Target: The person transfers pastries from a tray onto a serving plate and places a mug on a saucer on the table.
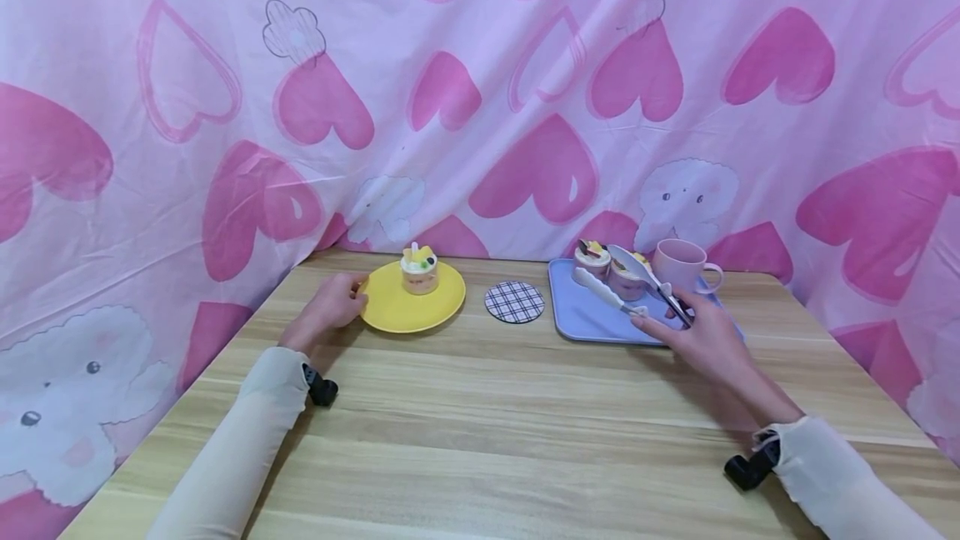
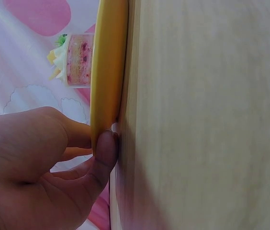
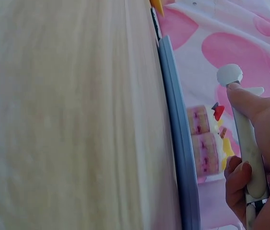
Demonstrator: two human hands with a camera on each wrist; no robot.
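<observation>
My left hand point(image 1: 327, 308) pinches the left rim of a yellow plate point(image 1: 397, 317); in the left wrist view the thumb lies against its underside. On that plate stands a small clear dessert cup point(image 1: 420, 275) with cream and yellow fruit on top. My right hand point(image 1: 708, 336) grips a pair of tongs point(image 1: 602, 290), whose white-tipped arms are spread apart. The tongs are over a blue tray point(image 1: 600, 330), in front of two more dessert cups point(image 3: 204, 153). In the head view the tongs partly cover those cups.
A pink mug point(image 1: 677, 263) stands at the tray's back right, its handle to the right. Between plate and tray lies a round checked coaster point(image 1: 514, 302). Behind the wooden table point(image 1: 480, 432) hangs a pink heart-patterned cloth point(image 1: 525, 90).
</observation>
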